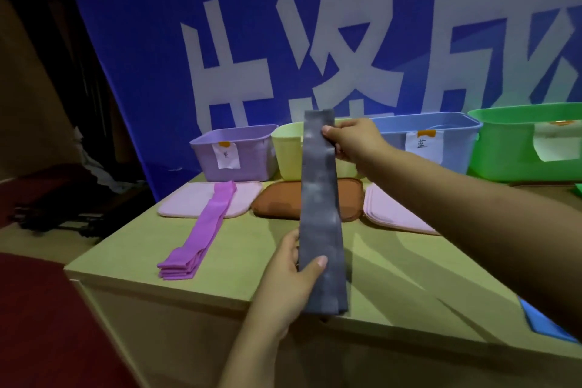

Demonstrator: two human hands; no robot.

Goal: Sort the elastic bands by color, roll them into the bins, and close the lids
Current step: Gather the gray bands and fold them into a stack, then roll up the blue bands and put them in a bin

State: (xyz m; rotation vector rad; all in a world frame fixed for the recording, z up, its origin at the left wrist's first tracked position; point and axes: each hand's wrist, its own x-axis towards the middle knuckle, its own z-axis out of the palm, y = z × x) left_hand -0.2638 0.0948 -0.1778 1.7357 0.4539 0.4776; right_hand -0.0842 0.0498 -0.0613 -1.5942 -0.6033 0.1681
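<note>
Sorting step: a long, flat grey elastic band [321, 208] is being held stretched out above the pale wooden tabletop [393, 264], not yet rolled.

The right hand [352, 140] is pinching the band's far end, thumb on its face, in front of the yellow plastic bin [286, 151]; the left hand [291, 274] is gripping its near end, thumb pressed across the front. Left of the yellow bin are standing the lilac plastic bin [236, 151] and, nearer, a stack of flat purple elastic bands [201, 230] lying partly on a pink lid [185, 203]; right of it, a blue plastic bin [425, 142] and a green plastic bin [529, 142], all open. A brown lid [277, 205] is lying just before the yellow bin. The next move probably calls for winding the band from one end into a roll; which bin suits grey cannot be told.
</note>
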